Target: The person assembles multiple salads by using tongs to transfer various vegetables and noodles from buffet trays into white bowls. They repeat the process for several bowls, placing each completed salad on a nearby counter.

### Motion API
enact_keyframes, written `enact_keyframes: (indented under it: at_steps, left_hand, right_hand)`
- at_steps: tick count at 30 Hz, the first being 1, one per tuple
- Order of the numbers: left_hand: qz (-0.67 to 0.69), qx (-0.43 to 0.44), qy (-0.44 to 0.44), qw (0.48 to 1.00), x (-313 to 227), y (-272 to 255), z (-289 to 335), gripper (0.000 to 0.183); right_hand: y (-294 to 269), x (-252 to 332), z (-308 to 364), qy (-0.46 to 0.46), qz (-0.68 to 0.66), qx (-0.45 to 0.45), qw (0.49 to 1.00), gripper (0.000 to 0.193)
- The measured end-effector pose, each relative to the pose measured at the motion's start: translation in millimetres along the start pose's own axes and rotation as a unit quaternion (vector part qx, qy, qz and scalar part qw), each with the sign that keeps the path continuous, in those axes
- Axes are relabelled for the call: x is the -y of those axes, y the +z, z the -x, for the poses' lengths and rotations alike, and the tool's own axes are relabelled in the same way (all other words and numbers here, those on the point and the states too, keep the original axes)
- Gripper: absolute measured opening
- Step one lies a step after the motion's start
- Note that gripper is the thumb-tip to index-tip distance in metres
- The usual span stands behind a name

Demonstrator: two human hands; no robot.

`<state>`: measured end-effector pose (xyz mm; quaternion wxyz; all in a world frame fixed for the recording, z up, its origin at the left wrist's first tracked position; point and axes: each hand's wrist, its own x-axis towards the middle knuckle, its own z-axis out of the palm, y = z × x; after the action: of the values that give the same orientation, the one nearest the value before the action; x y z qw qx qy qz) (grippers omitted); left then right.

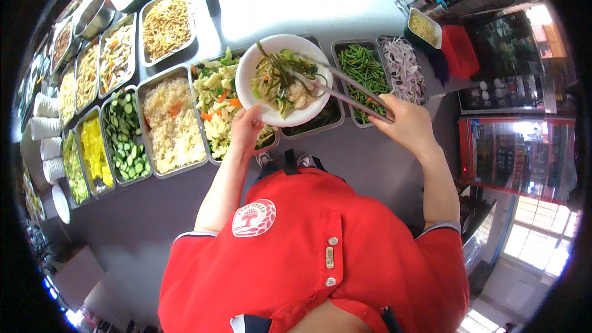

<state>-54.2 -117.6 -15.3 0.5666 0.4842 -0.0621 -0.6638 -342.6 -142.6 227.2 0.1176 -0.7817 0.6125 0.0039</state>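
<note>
Yellow strips (95, 151) at left, then cucumbers (126, 135), rice (172, 123). Left hand (245, 128) grasping bowl (245, 83) by its rim, bowl held over pans (314, 130). Tongs (361, 89) at greens (287, 74) in bowl; right hand (408, 124) clenched on tongs. Red tub (459, 52) farther right.

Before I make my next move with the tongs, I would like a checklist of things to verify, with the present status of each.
1. Left grip on the round white bowl: ok, holding its near-left edge.
2. Right grip on the long silver metal tongs: ok, around the handle end.
3. Tongs' tips over the bowl: ok.
4. Tips pinching the dark green strips: cannot tell.
5. Strips all inside the rim: not ok, one reaches the far-left rim.
</note>
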Motion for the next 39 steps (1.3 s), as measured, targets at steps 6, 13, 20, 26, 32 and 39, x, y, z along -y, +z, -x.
enact_keyframes:
  at_steps: [6, 13, 20, 26, 32, 39]
  left_hand:
    - [0.015, 0.046, 0.005, 0.999, 7.4, 8.9, -7.2, 0.014]
    - [0.037, 0.020, 0.002, 0.999, 17.7, 52.7, 1.3, 0.013]
    - [-0.025, 0.044, 0.075, 0.996, 49.4, 44.7, -17.7, 0.014]
    - [0.067, 0.031, 0.020, 0.997, 51.1, 37.6, -11.9, 0.026]
    - [0.038, -0.027, 0.014, 0.999, 36.7, 54.0, 0.1, 0.034]
    - [-0.088, 0.048, 0.047, 0.994, 43.4, 54.1, -11.0, 0.024]
  right_hand:
    - [24.7, -29.7, 22.9, 0.132, -0.139, 0.007, 0.981, 0.032]
    - [69.7, -41.7, 31.7, 0.117, -0.104, 0.060, 0.986, 0.035]
    - [16.4, -91.6, 26.8, 0.170, -0.242, 0.051, 0.954, 0.039]
    - [43.4, -145.9, 44.5, 0.258, -0.310, 0.030, 0.914, 0.052]
    - [65.8, -171.1, 51.3, 0.320, -0.310, 0.021, 0.895, 0.061]
    - [114.3, -268.5, 5.2, 0.382, -0.108, -0.064, 0.916, 0.062]
